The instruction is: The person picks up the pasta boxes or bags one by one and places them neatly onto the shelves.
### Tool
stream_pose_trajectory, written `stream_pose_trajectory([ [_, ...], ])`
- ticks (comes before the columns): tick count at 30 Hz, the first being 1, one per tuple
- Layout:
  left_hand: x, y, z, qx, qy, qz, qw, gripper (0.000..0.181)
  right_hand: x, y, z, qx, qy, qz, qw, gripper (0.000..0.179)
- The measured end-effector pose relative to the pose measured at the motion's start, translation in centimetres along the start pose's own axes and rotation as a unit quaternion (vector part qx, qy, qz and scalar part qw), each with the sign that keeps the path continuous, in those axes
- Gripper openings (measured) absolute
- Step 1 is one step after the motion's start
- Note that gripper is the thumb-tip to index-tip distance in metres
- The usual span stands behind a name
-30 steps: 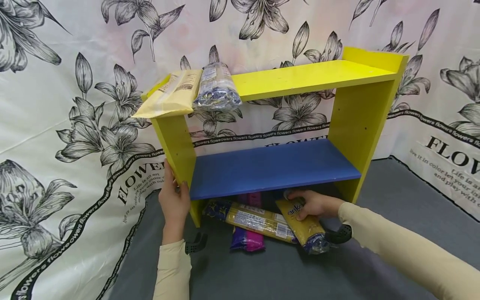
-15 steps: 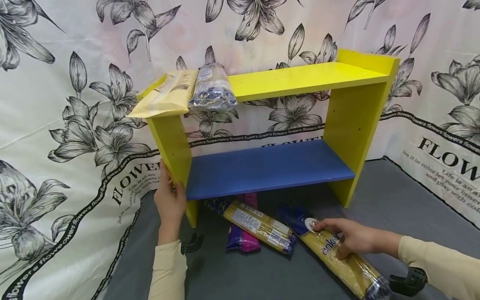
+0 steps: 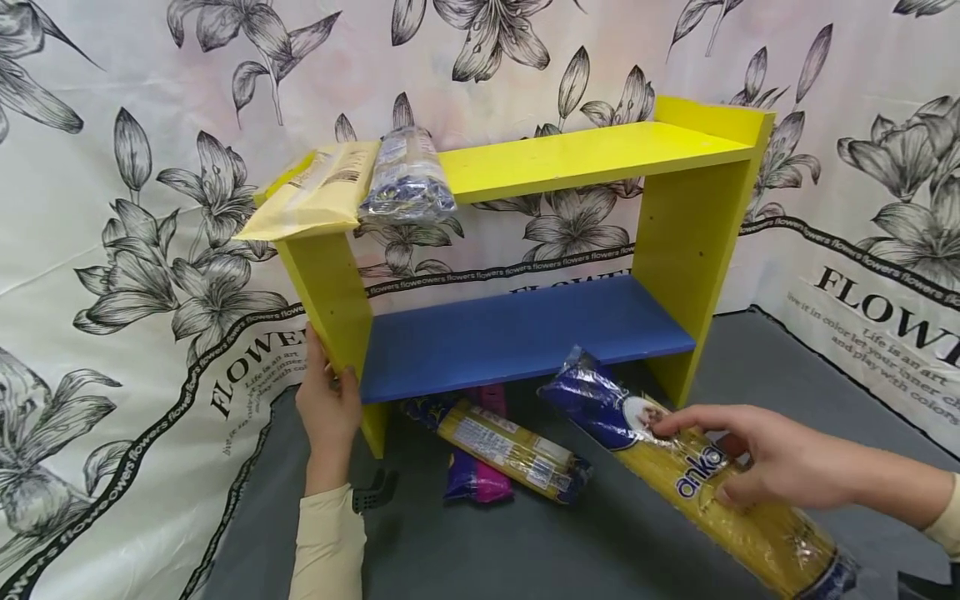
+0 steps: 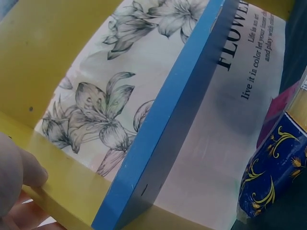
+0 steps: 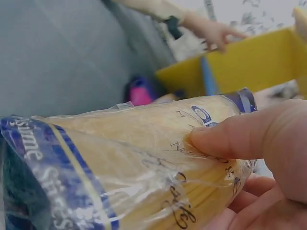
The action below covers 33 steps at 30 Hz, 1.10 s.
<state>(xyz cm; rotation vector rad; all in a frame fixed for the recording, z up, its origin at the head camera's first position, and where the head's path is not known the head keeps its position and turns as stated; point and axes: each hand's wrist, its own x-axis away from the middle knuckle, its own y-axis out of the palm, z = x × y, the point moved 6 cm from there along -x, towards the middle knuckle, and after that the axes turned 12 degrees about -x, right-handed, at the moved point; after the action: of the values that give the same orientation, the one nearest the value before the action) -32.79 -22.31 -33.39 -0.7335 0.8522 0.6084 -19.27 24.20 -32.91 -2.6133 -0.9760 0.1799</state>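
Observation:
My right hand (image 3: 780,458) grips a packet of spaghetti (image 3: 660,467), yellow with blue ends, tilted in front of the shelf's right half. In the right wrist view the thumb (image 5: 230,136) presses on its clear wrapping. My left hand (image 3: 330,417) holds the left side panel (image 3: 330,308) of a yellow shelf unit, thumb on the front edge, fingers behind on the outside. Below the blue shelf board (image 3: 525,337), another spaghetti packet (image 3: 502,446) lies slanted across a pink and purple packet (image 3: 480,481).
On the left of the yellow top board (image 3: 592,150) lie a pale yellow packet (image 3: 318,187) and a clear, blue-ended packet (image 3: 408,175), both overhanging the front edge. A flower-printed cloth (image 3: 187,208) hangs behind. The grey surface (image 3: 540,550) extends in front.
My right hand has drawn the spaghetti packet out from under the blue board, toward me and to the right, and lifted it. The left hand keeps its hold on the side panel.

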Motion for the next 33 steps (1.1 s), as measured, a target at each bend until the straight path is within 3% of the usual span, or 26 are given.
stream_pose_trajectory([
  [3, 0.0, 0.1, 0.1, 0.001, -0.001, -0.002, 1.0, 0.078, 0.6, -1.1, -2.5, 0.025, 0.001, 0.027, 0.9993, 0.074],
  [6, 0.0, -0.1, 0.1, 0.001, -0.006, -0.002, 1.0, 0.077, 0.6, -2.5, -4.7, 0.084, 0.005, 0.069, 0.994, 0.075],
  [10, 0.1, -0.1, 0.2, 0.002, -0.006, -0.001, 1.0, 0.077, 0.8, -4.3, -7.6, 0.166, 0.003, 0.145, 0.9754, 0.077],
  [15, 0.0, 0.0, 0.1, 0.013, 0.002, 0.003, 0.9999, 0.076, 0.5, -6.3, -11.2, 0.204, 0.009, 0.217, 0.9545, 0.083],
  [22, 0.1, 0.0, 0.1, 0.017, -0.005, 0.001, 0.9998, 0.077, -1.6, -9.7, -15.8, 0.189, 0.012, 0.264, 0.946, 0.088],
  [25, 0.1, 0.0, 0.1, 0.015, -0.003, 0.001, 0.9999, 0.076, -3.0, -11.3, -17.4, 0.174, 0.007, 0.268, 0.9474, 0.086],
  [29, -0.1, -0.1, 0.1, 0.012, -0.002, 0.008, 0.9999, 0.075, -5.4, -12.8, -19.4, 0.113, 0.013, 0.285, 0.9517, 0.083],
  [33, 0.0, 0.0, 0.1, 0.015, -0.006, 0.004, 0.9999, 0.074, -8.2, -13.4, -21.5, 0.04, 0.027, 0.312, 0.9487, 0.081],
])
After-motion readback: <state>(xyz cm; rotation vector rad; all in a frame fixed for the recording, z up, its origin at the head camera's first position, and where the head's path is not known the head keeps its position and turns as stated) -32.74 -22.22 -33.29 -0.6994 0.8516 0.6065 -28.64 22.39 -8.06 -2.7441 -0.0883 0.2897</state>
